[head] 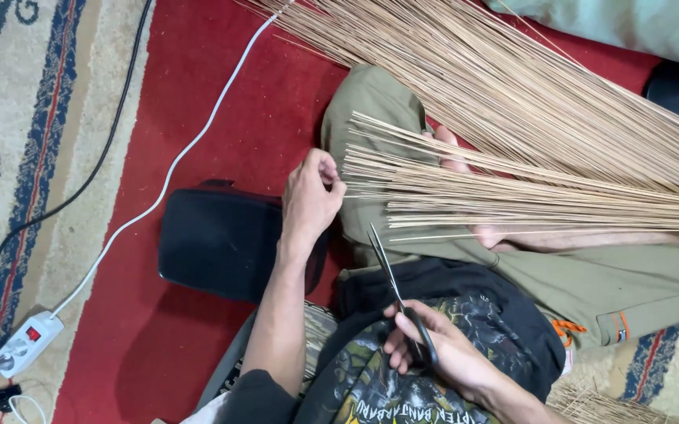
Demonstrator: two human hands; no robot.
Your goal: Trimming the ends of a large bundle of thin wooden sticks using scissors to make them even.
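My left hand (310,196) pinches the cut ends of a bundle of thin tan sticks (528,196) that lies across my lap over olive trousers (591,283). My right hand (441,349) grips black scissors (398,290) by the handles, blades together and pointing up toward the stick ends, a short way below them. A much larger fan of the same sticks (512,86) spreads over the red carpet behind the bundle. A bare foot shows under the bundle.
A black cushion-like case (221,239) lies on the red carpet (159,314) left of my arm. A white power strip (29,341) with white and black cables runs along the patterned rug at left. More sticks lie at bottom right.
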